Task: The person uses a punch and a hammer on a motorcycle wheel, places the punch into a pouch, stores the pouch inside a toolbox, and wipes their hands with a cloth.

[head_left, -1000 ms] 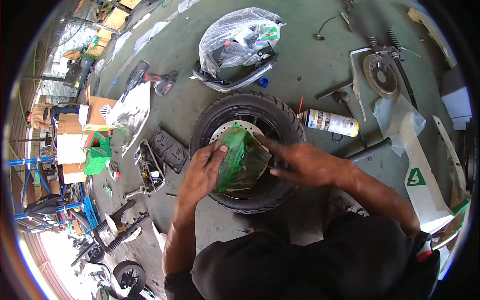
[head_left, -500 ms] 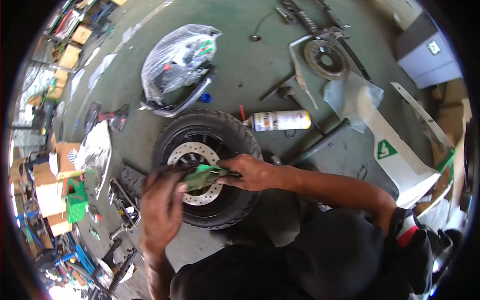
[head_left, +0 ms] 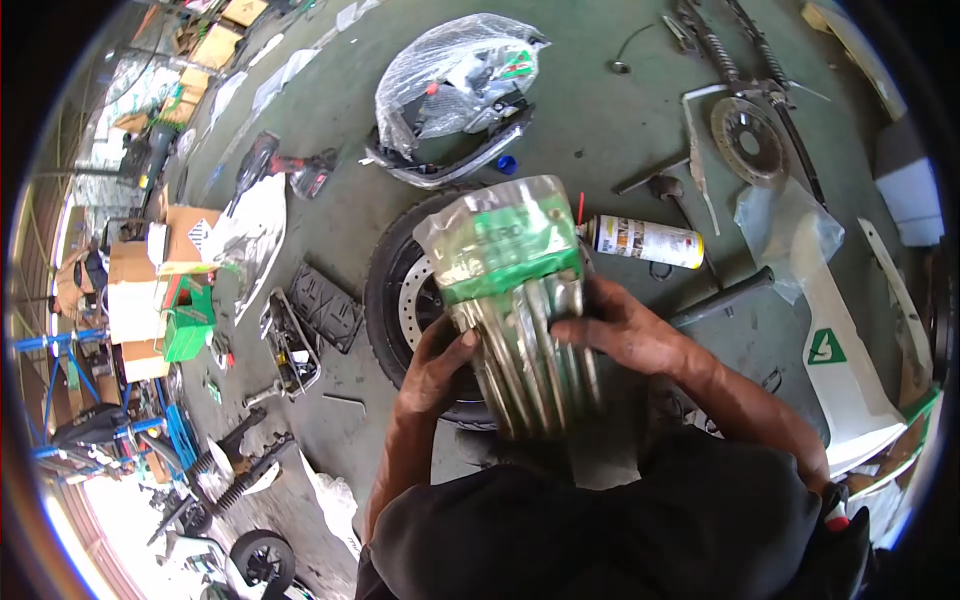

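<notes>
A clear and green plastic pouch [head_left: 520, 300] with several long metal tools in it is held up in front of me. My left hand [head_left: 436, 368] grips its left edge, thumb on the front. On the right edge my right hand [head_left: 632, 330] is closed, its thumb also on the front. Behind the pouch lies a black tyre [head_left: 385, 300] on a wheel, with a drilled brake disc [head_left: 412, 300] partly hidden. A spray can [head_left: 648, 241] lies right of the wheel.
Beyond the wheel is a bubble-wrapped part [head_left: 455, 95] beside a blue cap [head_left: 507, 164]. A power drill [head_left: 262, 165] and cardboard boxes [head_left: 140, 300] are at left. At right are a brake disc with fork [head_left: 748, 142], a metal tube [head_left: 725, 297] and a white panel [head_left: 845, 385].
The pouch has been raised towards me and opened out flat, its tools now showing. Both hands have moved to its two sides. The view has shifted.
</notes>
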`<action>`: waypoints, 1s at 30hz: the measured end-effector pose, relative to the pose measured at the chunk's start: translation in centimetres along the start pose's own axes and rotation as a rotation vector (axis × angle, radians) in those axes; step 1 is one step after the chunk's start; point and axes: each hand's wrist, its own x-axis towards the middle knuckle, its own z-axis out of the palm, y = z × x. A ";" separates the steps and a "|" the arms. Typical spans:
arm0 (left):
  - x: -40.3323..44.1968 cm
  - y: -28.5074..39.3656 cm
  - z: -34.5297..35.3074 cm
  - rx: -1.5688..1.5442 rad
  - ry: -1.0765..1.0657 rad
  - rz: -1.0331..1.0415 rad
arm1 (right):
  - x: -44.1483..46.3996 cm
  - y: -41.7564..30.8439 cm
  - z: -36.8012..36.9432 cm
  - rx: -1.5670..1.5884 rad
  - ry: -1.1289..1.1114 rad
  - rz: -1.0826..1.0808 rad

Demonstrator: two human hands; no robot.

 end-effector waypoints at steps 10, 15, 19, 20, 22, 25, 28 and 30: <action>-0.1 0.8 0.1 0.182 0.228 0.235 | 1.4 1.2 0.4 0.072 0.110 -0.102; 1.0 0.3 -0.3 0.251 0.090 0.307 | 1.7 3.1 -0.7 0.188 0.145 -0.110; 0.6 1.6 0.6 0.241 0.042 0.230 | 1.9 3.6 -2.1 0.360 0.163 -0.086; 0.5 2.2 1.3 0.191 0.027 0.212 | 2.0 3.5 -2.0 0.289 0.281 -0.020; 0.5 2.8 2.1 0.230 0.008 0.213 | 2.2 2.0 -0.9 0.140 0.506 0.123; 1.4 3.1 2.9 0.640 0.072 0.193 | 2.4 1.9 -1.2 -0.268 0.422 -0.033; 2.5 2.7 4.0 0.769 0.148 0.393 | 3.3 2.3 -2.0 -0.561 0.480 -0.211; 3.2 2.2 3.5 0.790 0.112 0.366 | 4.6 1.9 -2.5 -0.828 0.447 -0.314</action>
